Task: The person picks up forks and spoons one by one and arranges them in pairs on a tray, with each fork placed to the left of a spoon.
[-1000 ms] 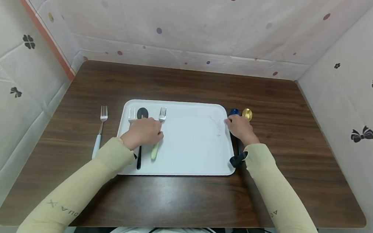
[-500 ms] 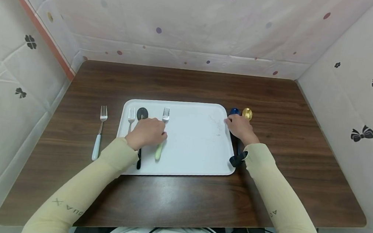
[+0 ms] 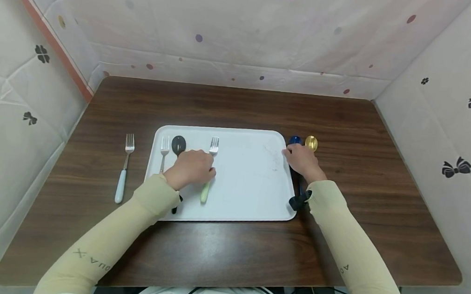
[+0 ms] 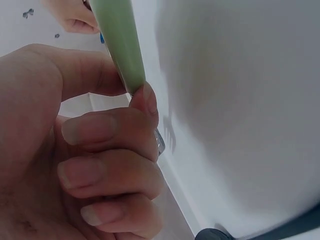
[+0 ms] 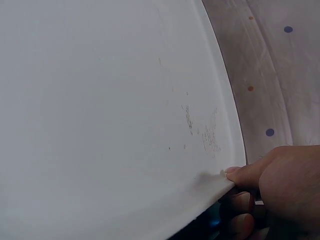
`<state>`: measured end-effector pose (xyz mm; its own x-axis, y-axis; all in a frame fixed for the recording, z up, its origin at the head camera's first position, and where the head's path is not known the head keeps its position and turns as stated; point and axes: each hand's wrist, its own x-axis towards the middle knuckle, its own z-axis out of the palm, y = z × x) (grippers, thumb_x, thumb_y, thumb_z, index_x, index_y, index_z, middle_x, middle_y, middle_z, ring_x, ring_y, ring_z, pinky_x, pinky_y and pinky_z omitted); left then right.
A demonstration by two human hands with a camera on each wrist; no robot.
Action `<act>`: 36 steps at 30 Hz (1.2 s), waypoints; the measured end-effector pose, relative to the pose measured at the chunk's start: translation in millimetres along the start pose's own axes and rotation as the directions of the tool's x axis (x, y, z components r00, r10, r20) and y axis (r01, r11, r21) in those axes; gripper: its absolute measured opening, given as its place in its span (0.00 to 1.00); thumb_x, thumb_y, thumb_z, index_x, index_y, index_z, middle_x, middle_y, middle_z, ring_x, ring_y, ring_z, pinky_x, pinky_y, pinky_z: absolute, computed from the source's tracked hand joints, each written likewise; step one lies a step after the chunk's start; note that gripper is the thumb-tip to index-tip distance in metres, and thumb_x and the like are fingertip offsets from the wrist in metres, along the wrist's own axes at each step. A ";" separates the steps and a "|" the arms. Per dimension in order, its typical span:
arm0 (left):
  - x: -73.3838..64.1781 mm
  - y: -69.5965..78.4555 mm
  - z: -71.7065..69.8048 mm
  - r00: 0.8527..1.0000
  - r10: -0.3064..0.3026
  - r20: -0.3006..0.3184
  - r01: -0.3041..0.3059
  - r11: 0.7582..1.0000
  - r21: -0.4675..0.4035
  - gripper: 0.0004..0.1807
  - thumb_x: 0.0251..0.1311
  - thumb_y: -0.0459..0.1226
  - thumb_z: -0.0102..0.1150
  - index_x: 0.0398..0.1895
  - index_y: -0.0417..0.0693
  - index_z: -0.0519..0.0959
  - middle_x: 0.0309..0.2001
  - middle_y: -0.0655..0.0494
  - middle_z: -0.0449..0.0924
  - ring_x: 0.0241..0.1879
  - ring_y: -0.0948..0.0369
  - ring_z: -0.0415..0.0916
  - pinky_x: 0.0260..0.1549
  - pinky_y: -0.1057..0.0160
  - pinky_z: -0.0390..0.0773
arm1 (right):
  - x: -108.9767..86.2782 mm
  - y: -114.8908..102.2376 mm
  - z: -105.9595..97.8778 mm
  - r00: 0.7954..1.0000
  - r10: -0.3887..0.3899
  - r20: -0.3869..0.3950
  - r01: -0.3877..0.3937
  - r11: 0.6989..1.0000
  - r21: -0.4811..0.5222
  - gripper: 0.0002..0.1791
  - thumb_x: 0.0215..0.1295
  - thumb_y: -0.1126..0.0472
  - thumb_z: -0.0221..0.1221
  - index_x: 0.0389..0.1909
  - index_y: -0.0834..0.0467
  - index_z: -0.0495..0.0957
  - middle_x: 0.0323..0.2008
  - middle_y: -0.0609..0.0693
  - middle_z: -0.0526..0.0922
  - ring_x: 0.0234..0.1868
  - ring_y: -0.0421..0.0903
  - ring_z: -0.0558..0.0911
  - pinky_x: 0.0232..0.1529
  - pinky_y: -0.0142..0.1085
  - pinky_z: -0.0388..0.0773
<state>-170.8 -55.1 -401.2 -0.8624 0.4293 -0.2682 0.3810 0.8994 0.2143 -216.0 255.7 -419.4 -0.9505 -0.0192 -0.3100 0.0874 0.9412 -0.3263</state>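
A fork with a pale green handle (image 3: 204,194) is pinched between the thumb and forefinger of my left hand (image 3: 191,169), over the left half of the white tray (image 3: 249,185). The left wrist view shows the green handle (image 4: 120,42) between the fingertips, the other fingers curled. Left of it on the tray are a black spoon (image 3: 178,145), partly hidden by the hand, and a white-looking fork (image 3: 165,146). My right hand (image 3: 303,162) holds the tray's right rim; in the right wrist view the thumb (image 5: 240,175) lies on top, with fingers curled below.
A fork with a light blue handle (image 3: 121,181) lies on the brown wooden table (image 3: 226,253), left of the tray. Past the tray's right edge are a blue spoon (image 3: 295,140) and a gold spoon (image 3: 311,142), partly hidden by the right hand. Patterned white sheets surround the table.
My left hand has moved a little to the right across the tray, carrying the green-handled fork away from the black spoon. The right hand stays at the tray's rim.
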 end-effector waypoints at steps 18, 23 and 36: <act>6.5 10.6 3.2 1.000 0.006 -0.006 -0.006 1.000 -0.011 0.18 0.63 0.42 0.49 0.14 0.51 0.68 0.16 0.56 0.65 0.18 0.59 0.64 0.16 0.62 0.63 | -0.4 -0.6 -0.2 1.000 0.011 0.013 -0.011 1.000 -0.009 0.23 0.76 0.49 0.43 0.60 0.61 0.72 0.55 0.65 0.77 0.50 0.60 0.76 0.53 0.59 0.72; 8.6 11.2 4.9 1.000 0.008 -0.006 -0.009 1.000 -0.015 0.16 0.64 0.42 0.49 0.17 0.50 0.71 0.16 0.56 0.66 0.18 0.59 0.64 0.16 0.63 0.63 | 0.3 -0.3 0.1 1.000 0.009 0.008 -0.009 1.000 -0.019 0.23 0.76 0.49 0.43 0.60 0.61 0.72 0.55 0.65 0.76 0.50 0.61 0.76 0.53 0.59 0.72; 12.9 12.6 8.5 1.000 0.001 -0.021 -0.002 1.000 -0.028 0.15 0.64 0.42 0.49 0.20 0.48 0.73 0.17 0.54 0.69 0.18 0.58 0.66 0.17 0.61 0.64 | 1.7 -0.1 0.5 1.000 0.004 0.000 -0.004 1.000 -0.021 0.24 0.75 0.49 0.44 0.60 0.61 0.72 0.55 0.65 0.77 0.50 0.61 0.77 0.53 0.59 0.72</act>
<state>-174.3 -37.6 -409.9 -0.8687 0.4287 -0.2482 0.3732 0.8959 0.2410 -217.5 255.4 -420.3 -0.9501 -0.0155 -0.3116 0.0850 0.9481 -0.3063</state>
